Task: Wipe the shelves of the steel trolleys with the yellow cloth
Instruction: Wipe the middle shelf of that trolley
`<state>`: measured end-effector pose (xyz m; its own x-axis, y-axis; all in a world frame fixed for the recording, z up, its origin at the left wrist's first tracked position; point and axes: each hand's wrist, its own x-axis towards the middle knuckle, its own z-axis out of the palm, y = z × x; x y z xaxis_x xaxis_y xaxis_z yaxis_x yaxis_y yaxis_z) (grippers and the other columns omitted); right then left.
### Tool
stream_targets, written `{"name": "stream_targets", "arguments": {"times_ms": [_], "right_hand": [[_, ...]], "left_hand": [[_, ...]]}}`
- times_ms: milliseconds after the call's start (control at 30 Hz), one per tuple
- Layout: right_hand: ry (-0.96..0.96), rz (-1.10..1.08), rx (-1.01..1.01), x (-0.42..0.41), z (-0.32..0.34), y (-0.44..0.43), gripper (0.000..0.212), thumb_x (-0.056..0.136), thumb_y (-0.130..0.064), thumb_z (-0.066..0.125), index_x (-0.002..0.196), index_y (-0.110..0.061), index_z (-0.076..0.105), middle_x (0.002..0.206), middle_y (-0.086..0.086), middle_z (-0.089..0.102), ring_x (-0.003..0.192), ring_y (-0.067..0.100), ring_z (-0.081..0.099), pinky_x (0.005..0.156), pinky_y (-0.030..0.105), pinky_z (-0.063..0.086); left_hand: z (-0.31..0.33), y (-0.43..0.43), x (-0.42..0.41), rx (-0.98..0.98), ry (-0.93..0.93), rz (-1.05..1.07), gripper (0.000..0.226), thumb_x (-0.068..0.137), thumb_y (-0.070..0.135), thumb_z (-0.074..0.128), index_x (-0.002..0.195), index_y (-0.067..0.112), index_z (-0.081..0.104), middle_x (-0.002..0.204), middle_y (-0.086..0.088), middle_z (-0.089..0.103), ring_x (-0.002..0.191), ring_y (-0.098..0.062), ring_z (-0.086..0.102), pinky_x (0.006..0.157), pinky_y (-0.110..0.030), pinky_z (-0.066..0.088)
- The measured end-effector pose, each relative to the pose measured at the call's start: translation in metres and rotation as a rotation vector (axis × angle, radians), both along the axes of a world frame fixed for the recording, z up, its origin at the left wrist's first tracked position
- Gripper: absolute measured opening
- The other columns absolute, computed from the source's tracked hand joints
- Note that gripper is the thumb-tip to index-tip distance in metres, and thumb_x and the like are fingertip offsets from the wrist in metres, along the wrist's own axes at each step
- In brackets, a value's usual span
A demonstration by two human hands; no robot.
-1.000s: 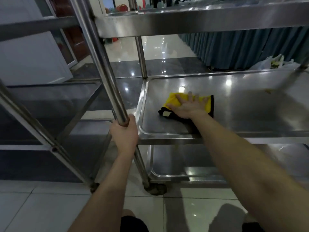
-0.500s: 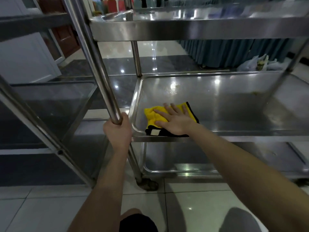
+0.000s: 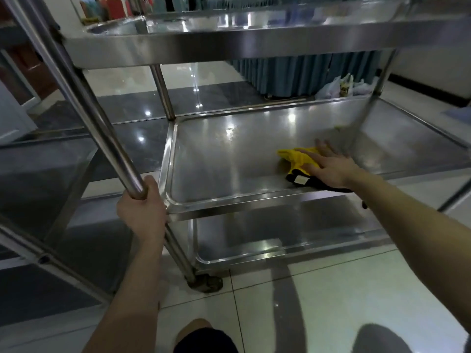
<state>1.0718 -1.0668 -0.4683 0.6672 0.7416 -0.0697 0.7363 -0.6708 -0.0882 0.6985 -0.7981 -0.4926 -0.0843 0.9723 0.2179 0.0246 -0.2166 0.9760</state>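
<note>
From the head camera we look down on a steel trolley (image 3: 254,44) and into its middle shelf (image 3: 224,171). Our right hand (image 3: 331,169) lies flat on the yellow cloth (image 3: 297,157), fingers straight and slightly spread, pressing it to the steel without curling round it. The cloth sits close to the shelf's front edge, right of the middle and well away from the left corners. Its black trim and a white label show at the side nearest us. Our left hand (image 3: 141,215) is wrapped tight round the corner post (image 3: 102,128), just beside the front left corner of that shelf. Below it are the bottom shelf (image 3: 254,233) and a castor (image 3: 206,282) on the tiled floor (image 3: 280,314). A second trolley (image 3: 38,174) stands to the left. Past the far edge hang blue drapes (image 3: 305,72), with plastic bags (image 3: 341,86) on the floor beside them.
</note>
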Motion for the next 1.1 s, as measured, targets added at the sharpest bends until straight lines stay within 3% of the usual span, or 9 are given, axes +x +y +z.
{"name": "stream_targets", "arguments": {"times_ms": [67, 167, 267, 333, 400, 500, 600, 833, 1100], "right_hand": [[-0.040, -0.065, 0.051, 0.012, -0.002, -0.017, 0.061, 0.099, -0.085, 0.025, 0.156, -0.071, 0.008, 0.180, 0.001, 0.002, 0.165, 0.035, 0.004, 0.125, 0.065, 0.015], [-0.064, -0.011, 0.148, 0.007, -0.006, -0.008, 0.071, 0.094, -0.083, 0.026, 0.160, -0.058, 0.026, 0.172, 0.007, 0.027, 0.156, 0.039, 0.029, 0.125, 0.059, 0.027], [-0.056, 0.026, 0.160, 0.002, -0.013, 0.000, 0.089, 0.082, -0.084, 0.013, 0.162, -0.050, 0.030, 0.169, 0.004, 0.036, 0.153, 0.034, 0.035, 0.127, 0.053, 0.022], [-0.016, 0.031, 0.139, 0.004, -0.014, 0.002, 0.088, 0.084, -0.088, 0.014, 0.164, -0.051, 0.024, 0.173, 0.001, 0.027, 0.157, 0.034, 0.027, 0.129, 0.057, 0.013], [0.018, 0.065, 0.093, 0.007, -0.013, 0.004, 0.084, 0.089, -0.090, 0.019, 0.165, -0.053, 0.016, 0.177, 0.000, 0.018, 0.162, 0.032, 0.017, 0.129, 0.062, 0.005], [0.021, 0.113, 0.080, 0.007, -0.015, 0.005, 0.077, 0.097, -0.084, 0.022, 0.166, -0.052, 0.013, 0.179, 0.001, 0.012, 0.165, 0.028, 0.009, 0.129, 0.064, 0.000], [0.049, 0.175, 0.094, 0.016, -0.014, -0.001, 0.069, 0.102, -0.074, 0.020, 0.167, -0.050, 0.010, 0.180, 0.000, 0.005, 0.166, 0.025, 0.002, 0.128, 0.066, -0.005], [0.071, 0.211, 0.122, 0.101, -0.012, -0.074, 0.066, 0.101, -0.077, 0.020, 0.164, -0.059, 0.007, 0.180, -0.010, 0.000, 0.166, 0.024, -0.006, 0.125, 0.072, -0.008], [0.052, -0.067, 0.079, 0.263, -0.015, -0.208, 0.070, 0.098, -0.083, 0.021, 0.162, -0.062, 0.008, 0.179, -0.013, 0.005, 0.166, 0.021, -0.001, 0.127, 0.067, -0.004]], "left_hand": [[0.000, -0.006, 0.005, 0.018, -0.041, 0.018, 0.050, 0.091, 0.047, 0.078, 0.104, 0.001, 0.063, 0.091, -0.024, 0.071, 0.077, -0.039, 0.073, 0.077, -0.055, 0.064], [0.004, -0.028, 0.014, 0.174, -0.082, 0.141, 0.077, 0.083, 0.039, 0.091, 0.135, 0.007, 0.044, 0.128, -0.016, 0.057, 0.108, -0.019, 0.066, 0.103, -0.036, 0.056], [0.000, -0.068, 0.036, 0.555, 0.093, 0.382, 0.069, 0.087, 0.028, 0.087, 0.135, -0.004, 0.049, 0.139, -0.016, 0.045, 0.125, -0.038, 0.051, 0.116, -0.044, 0.045], [0.000, -0.105, 0.069, 0.769, 0.212, 0.298, 0.052, 0.092, 0.025, 0.077, 0.130, -0.004, 0.057, 0.140, -0.018, 0.049, 0.128, -0.043, 0.051, 0.113, -0.053, 0.045], [0.006, -0.140, 0.118, 0.837, 0.329, 0.067, 0.036, 0.097, 0.023, 0.070, 0.124, 0.001, 0.064, 0.135, -0.019, 0.055, 0.129, -0.039, 0.053, 0.115, -0.047, 0.042], [0.024, -0.177, 0.195, 0.671, 0.474, -0.293, 0.031, 0.103, 0.030, 0.057, 0.124, 0.008, 0.066, 0.128, -0.011, 0.064, 0.125, -0.033, 0.058, 0.111, -0.044, 0.043], [0.029, -0.192, 0.257, 0.490, 0.594, -0.407, 0.031, 0.109, 0.027, 0.050, 0.126, 0.008, 0.068, 0.131, -0.013, 0.067, 0.128, -0.035, 0.057, 0.114, -0.047, 0.042], [0.031, -0.205, 0.320, 0.373, 0.833, -0.407, 0.039, 0.116, 0.029, 0.037, 0.135, 0.009, 0.064, 0.140, -0.017, 0.064, 0.134, -0.037, 0.054, 0.115, -0.045, 0.039], [0.006, -0.214, 0.336, 0.340, 1.109, -0.372, 0.049, 0.115, 0.042, 0.036, 0.152, 0.015, 0.054, 0.159, -0.013, 0.052, 0.150, -0.035, 0.042, 0.128, -0.046, 0.026]]}}
